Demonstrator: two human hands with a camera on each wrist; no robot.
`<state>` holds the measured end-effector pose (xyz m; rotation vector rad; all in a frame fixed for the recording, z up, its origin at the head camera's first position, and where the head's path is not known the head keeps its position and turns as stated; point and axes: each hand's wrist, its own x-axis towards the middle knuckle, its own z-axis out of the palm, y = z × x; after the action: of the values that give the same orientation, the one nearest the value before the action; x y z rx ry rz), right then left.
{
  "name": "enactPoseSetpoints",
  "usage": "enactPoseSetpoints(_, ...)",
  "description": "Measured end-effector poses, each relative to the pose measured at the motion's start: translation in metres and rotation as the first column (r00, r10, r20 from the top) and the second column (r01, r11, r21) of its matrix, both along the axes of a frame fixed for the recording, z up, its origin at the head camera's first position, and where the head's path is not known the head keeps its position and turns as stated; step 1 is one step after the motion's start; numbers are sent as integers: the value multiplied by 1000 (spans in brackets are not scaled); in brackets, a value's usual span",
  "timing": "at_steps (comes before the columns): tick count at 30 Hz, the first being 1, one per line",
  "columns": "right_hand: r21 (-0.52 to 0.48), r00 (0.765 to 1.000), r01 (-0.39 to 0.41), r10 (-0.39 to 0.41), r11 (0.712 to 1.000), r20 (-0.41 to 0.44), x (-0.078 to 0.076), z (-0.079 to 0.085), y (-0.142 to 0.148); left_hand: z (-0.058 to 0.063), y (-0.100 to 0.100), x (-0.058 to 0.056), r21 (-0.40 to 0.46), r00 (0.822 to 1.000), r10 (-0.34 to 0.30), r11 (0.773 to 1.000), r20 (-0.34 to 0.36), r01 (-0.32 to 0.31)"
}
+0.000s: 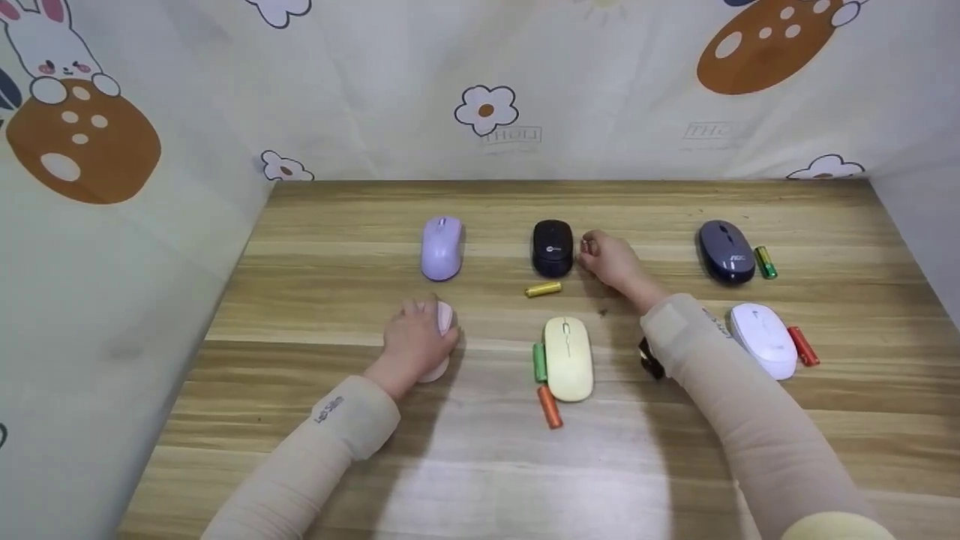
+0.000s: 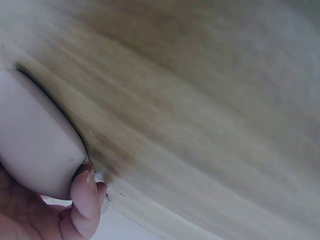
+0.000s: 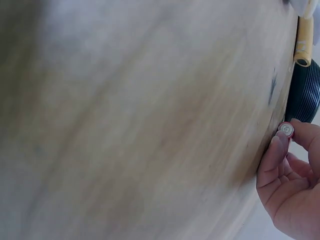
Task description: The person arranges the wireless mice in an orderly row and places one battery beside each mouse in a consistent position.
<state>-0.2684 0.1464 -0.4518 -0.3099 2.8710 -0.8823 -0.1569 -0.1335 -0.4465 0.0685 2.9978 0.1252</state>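
My left hand (image 1: 416,341) lies over a pale pink computer mouse (image 1: 445,319), its fingers curled round the far end and side. In the left wrist view that mouse (image 2: 37,137) fills the left edge, with the fingertips at its end. Beside the black mouse (image 1: 553,247), my right hand (image 1: 611,259) pinches a small battery (image 3: 286,130) between thumb and fingers. Its silvery end and red rim face the right wrist camera; the rest is hidden by the fingers. A yellow battery (image 1: 543,289) lies just in front of the black mouse.
A lilac mouse (image 1: 442,249) sits behind my left hand. Green (image 1: 540,363) and orange (image 1: 550,407) batteries lie by a yellow mouse (image 1: 568,358). At right are a dark grey mouse (image 1: 726,253), a green-gold battery (image 1: 766,262), a white mouse (image 1: 763,340) and a red battery (image 1: 803,346).
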Motion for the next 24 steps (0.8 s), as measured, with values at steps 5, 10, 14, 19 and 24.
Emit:
enactPoseSetpoints(5,-5,999,13,-13,1000,31,-1,1,0,0,0,-1,-4,999,20,1000,41,-20)
enactPoseSetpoints(10,-9,999,29,-29,1000,26,0,1,0,-1,1,-2,-8,999,28,1000,34,-28)
enactPoseSetpoints(14,-55,997,44,-41,997,68,-1,1,4,-1,1,-2,-11,999,33,999,28,-33)
enactPoseSetpoints(19,-108,987,104,-89,989,134,3,7,8,-1,1,-2,-11,999,27,1000,18,-27)
enactPoseSetpoints(24,-57,995,93,-91,994,28,12,20,5,0,1,-1,0,999,32,999,13,-32)
